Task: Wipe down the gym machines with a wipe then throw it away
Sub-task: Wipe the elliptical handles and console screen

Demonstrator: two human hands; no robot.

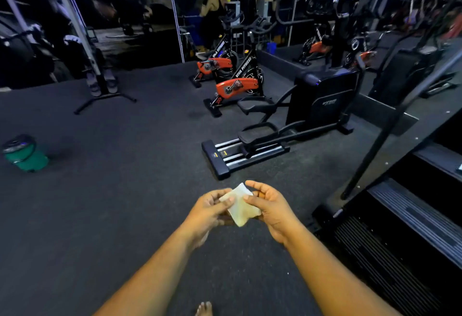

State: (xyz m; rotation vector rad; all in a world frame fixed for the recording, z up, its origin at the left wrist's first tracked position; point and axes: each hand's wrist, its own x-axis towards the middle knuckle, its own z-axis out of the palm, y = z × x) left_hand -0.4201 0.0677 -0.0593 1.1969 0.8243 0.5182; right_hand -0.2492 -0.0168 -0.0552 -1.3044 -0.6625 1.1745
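A folded white wipe is held in front of me over the dark floor. My left hand pinches its left edge with the thumb on top. My right hand pinches its right side between thumb and fingers. A black elliptical trainer stands ahead, to the right. Behind it are two red and black spin bikes. A green bin with a dark lid stands on the floor at the far left.
A black treadmill with a slanted upright fills the right edge. A machine on a T-shaped stand stands at the back left. Mirrors line the far wall. Dark carpet spreads between me and the bin. My bare toes show at the bottom.
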